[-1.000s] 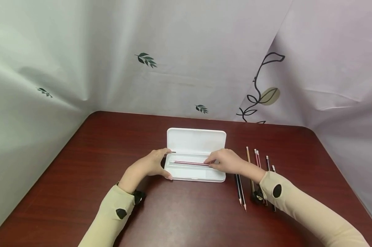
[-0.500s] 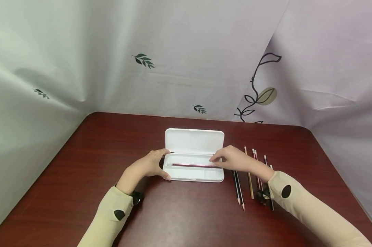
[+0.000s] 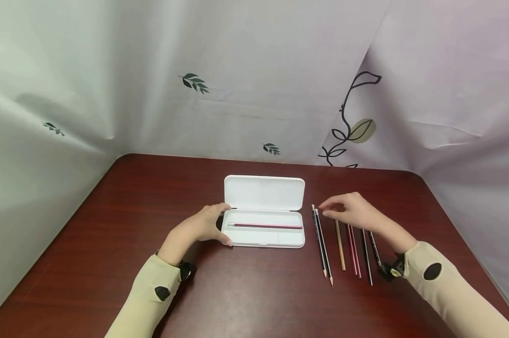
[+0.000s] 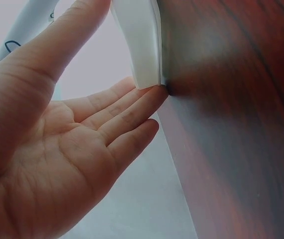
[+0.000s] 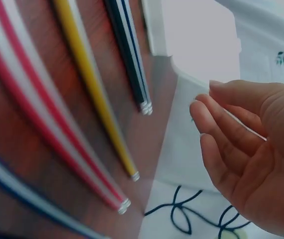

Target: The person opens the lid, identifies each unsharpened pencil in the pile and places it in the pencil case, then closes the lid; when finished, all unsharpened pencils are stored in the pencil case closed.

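A white pencil case (image 3: 250,238) stands with its lid raised. One red-and-white striped pencil (image 3: 265,226) lies lengthwise inside. My left hand (image 3: 197,226) holds the case's left end, thumb at the front corner and forefinger at the rear one; the left wrist view shows fingertips right at the case's end (image 4: 144,50). Over the table right of the case, my right hand (image 3: 356,212) hovers with nothing in its loosely bent fingers. Nearest to it are two black striped pencils (image 3: 322,246). Their eraser ends (image 5: 145,108) show in the right wrist view.
Further right lie a yellow-gold pencil (image 3: 340,246), two red striped pencils (image 3: 353,251) and two dark pencils (image 3: 366,258), partly under the right hand and wrist. A patterned white cloth (image 3: 237,117) hangs behind the reddish-brown table (image 3: 237,295).
The right hand let go of the red pencil, which now lies in the case, and moved right to above the loose pencils. The left hand has stayed at the case's left end.
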### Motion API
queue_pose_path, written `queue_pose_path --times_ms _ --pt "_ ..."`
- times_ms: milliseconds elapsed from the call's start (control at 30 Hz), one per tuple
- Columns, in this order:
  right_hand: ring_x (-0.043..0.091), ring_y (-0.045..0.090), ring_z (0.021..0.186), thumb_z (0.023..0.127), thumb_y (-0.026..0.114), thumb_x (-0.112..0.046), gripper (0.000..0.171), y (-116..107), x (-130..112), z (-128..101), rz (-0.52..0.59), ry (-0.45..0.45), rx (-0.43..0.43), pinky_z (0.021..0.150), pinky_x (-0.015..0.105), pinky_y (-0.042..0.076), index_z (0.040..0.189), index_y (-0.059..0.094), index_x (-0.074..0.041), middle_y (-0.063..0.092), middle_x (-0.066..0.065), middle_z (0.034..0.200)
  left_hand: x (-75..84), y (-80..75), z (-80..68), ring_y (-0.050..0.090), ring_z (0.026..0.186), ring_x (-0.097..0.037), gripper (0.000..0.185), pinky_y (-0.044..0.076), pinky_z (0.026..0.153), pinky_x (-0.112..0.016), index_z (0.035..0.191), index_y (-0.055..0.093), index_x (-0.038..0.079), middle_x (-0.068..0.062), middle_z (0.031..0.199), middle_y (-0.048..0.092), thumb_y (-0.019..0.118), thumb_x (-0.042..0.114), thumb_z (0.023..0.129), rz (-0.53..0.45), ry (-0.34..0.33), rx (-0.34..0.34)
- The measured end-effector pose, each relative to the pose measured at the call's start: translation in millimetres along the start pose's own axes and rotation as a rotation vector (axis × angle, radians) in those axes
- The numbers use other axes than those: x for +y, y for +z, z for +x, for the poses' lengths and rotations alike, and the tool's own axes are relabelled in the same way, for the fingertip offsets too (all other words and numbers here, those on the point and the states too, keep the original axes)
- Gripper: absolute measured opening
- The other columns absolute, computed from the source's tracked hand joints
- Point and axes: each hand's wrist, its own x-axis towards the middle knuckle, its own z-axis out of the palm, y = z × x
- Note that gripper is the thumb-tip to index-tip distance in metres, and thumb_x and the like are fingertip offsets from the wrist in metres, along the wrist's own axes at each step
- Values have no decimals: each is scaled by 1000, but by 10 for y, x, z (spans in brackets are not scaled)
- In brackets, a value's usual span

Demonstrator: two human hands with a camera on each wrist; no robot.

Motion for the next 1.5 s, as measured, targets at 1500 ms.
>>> queue_pose_path --times_ms 1500 --pt "15 63 50 89 60 -16 24 148 60 -159 138 482 -241 50 28 51 69 64 -4 61 2 54 -3 -11 -4 50 115 -30 88 41 97 -45 127 46 -1 -18 124 55 89 33 58 31 21 11"
